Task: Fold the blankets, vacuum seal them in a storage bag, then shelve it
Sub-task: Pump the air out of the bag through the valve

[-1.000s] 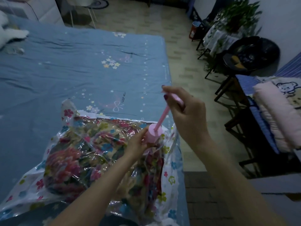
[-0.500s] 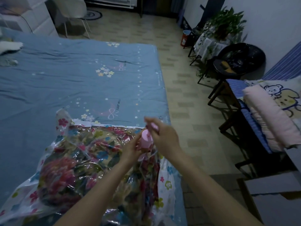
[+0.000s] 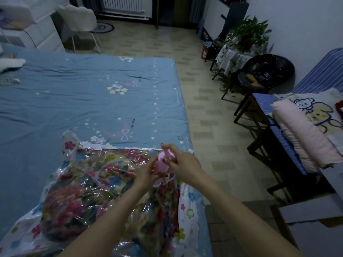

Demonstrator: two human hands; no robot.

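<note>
Both hands are working a pink hand pump point(image 3: 163, 165) that is standing on top of the storage bag: the right hand point(image 3: 182, 162) is wrapping its fingers around the pump's upper end, where the plunger handle would be, and the left hand point(image 3: 146, 170) is curling around the pump's lower body, holding it down against the plastic. Directly under and to the left of that grip, the clear vacuum storage bag point(image 3: 187, 210) with its flower print is lying on the near corner of the bed point(image 3: 74, 93), and a folded floral blanket point(image 3: 70, 201) is showing through it, so the folding and bagging are looking done. The plastic is wrinkling over the blanket but is bulging well up off the bed, so I judge the air removal to be only partly along, with more strokes needed. Whether the far seal strip is fully closed I cannot tell. Shelving is not yet begun. Well to the right of the grip, across the floor, a pink folded blanket point(image 3: 304, 138) and a cartoon-bear blanket point(image 3: 315, 112) are sitting outside any bag.
</note>
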